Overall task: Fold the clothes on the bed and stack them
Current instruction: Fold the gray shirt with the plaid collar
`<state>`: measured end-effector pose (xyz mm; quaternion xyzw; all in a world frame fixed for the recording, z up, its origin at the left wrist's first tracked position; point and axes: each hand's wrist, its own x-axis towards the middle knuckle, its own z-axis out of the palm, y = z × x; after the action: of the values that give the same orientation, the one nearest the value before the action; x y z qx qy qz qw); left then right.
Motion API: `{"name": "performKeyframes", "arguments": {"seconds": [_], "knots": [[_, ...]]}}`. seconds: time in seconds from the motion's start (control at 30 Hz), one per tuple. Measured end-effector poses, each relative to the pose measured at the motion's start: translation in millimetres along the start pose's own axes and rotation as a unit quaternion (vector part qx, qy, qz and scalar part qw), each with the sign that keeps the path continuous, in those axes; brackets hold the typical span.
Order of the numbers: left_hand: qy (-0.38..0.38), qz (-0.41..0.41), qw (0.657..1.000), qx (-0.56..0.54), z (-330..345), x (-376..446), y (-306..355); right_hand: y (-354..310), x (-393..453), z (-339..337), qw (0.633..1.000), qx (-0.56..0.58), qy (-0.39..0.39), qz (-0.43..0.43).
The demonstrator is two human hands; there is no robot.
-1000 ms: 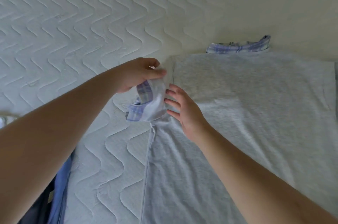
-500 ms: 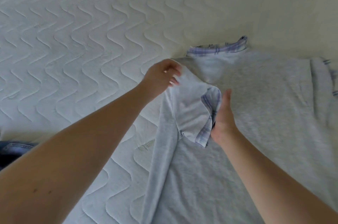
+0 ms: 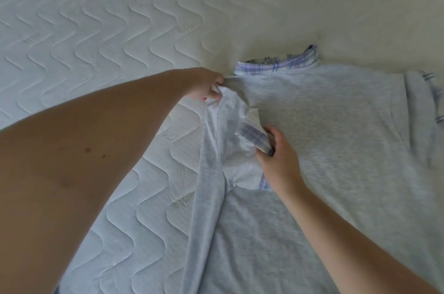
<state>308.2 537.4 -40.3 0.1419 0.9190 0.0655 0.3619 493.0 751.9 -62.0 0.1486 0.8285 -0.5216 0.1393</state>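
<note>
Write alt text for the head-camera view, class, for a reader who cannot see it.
Two bare hands fold a grey shirt with plaid trim on a quilted white mattress. The left hand pinches its shoulder; the right hand grips the plaid sleeve cuff, folded inward.

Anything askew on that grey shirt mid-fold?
Nothing damaged. The grey shirt lies flat on the mattress; only the folded-in sleeve is bunched, its plaid cuff pinched by the right hand, left hand gripping the shoulder.
</note>
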Motion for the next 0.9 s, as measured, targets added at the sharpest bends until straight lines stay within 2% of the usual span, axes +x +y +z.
{"name": "performKeyframes", "arguments": {"seconds": [0.2,0.27,0.37,0.43,0.5,0.6,0.7,0.83,0.9], "knots": [[0.078,-0.081,0.994,-0.011,-3,2,-17,-2,18,-15,0.996,-0.028,0.074,-0.03],[0.094,-0.098,0.991,-0.012,2,2,-18,0,30,-23,0.994,-0.038,0.099,-0.016],[0.117,-0.114,0.987,-0.004,13,4,-14,9,38,-32,0.997,-0.01,0.065,0.031],[0.123,-0.117,0.985,-0.012,17,6,-11,13,33,-32,1.0,-0.002,0.012,0.013],[0.126,-0.119,0.985,-0.019,21,8,-9,20,30,-30,1.0,-0.013,0.007,0.0],[0.139,-0.127,0.982,-0.024,25,8,-7,24,33,-33,0.996,-0.045,0.069,0.018],[0.174,-0.134,0.973,-0.068,31,3,-5,26,33,-41,0.991,-0.074,0.108,0.001],[0.238,-0.163,0.944,-0.162,47,-21,6,22,12,-47,0.977,-0.049,0.208,-0.006],[0.268,-0.172,0.927,-0.2,63,-41,11,20,-10,-43,0.974,-0.053,0.221,-0.024]]}}
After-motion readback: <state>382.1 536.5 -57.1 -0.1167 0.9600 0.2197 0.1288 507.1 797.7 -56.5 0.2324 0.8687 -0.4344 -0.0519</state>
